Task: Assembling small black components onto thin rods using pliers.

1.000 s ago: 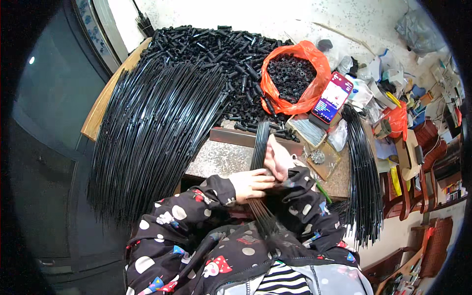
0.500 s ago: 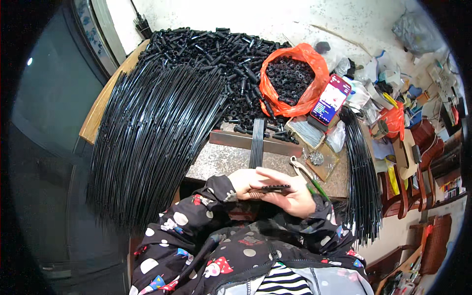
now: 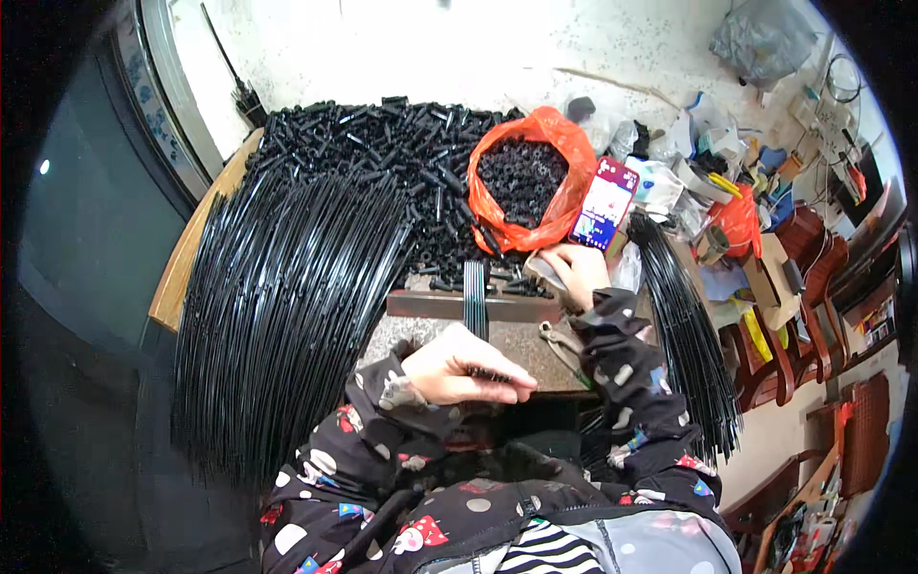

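Note:
My left hand (image 3: 464,368) is closed around a flat row of thin black rods (image 3: 475,297), whose near ends (image 3: 488,374) show between thumb and fingers. The rods run away from me over a long metal bar (image 3: 411,304) on the table. My right hand (image 3: 579,275) is at a shallow grey-filled tray (image 3: 543,270), just below a lit phone (image 3: 605,203). Its fingers bend down over the tray, and their tips are hidden, so any hold there cannot be made out. Pliers (image 3: 559,346) lie on the tabletop beside my right sleeve.
A large bundle of black rods (image 3: 287,316) covers the left side, and a smaller bundle (image 3: 684,335) hangs at the right. Behind are heaped black tubular parts (image 3: 354,143) and an orange bag (image 3: 485,196) holding small black pieces. Clutter fills the far right.
My right hand has left the left hand and moved forward and right to the tray. The left hand keeps the rods. The whole view has shifted, with the table's things lower and further left.

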